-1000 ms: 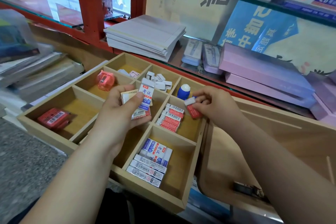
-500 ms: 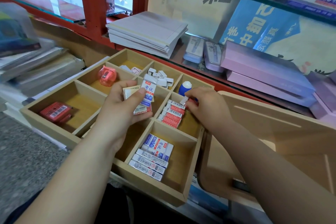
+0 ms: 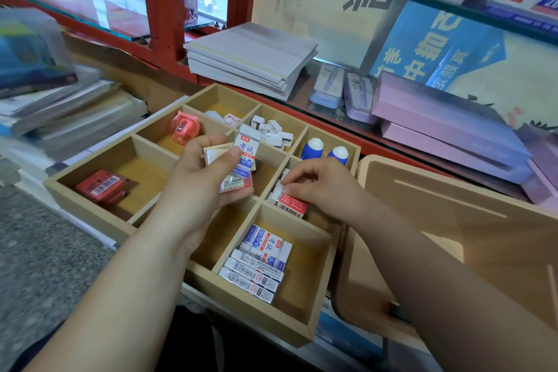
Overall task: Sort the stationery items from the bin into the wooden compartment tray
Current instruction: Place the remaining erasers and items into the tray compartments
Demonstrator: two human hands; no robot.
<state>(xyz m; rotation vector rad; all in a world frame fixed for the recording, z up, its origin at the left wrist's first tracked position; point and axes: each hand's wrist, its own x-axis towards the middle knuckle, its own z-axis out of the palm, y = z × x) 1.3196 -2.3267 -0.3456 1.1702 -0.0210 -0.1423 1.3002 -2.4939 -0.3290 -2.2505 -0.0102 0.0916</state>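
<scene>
Our pale wooden compartment tray (image 3: 87,208) looks mostly stocked. Our right hand (image 3: 323,187) pinches a red-and-white sleeved eraser (image 3: 292,205) in its right-middle compartment, and our left hand (image 3: 196,187) grips several white erasers (image 3: 246,154), not yet sorted.

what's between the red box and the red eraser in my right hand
Head view: the left hand, gripping several erasers, sits between the red box and the red eraser the right hand pinches.

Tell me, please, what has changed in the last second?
The right hand lowered its red eraser down into a right-hand compartment of the wooden tray and still pinches it. The left hand still holds its bundle of erasers above the tray.
</scene>
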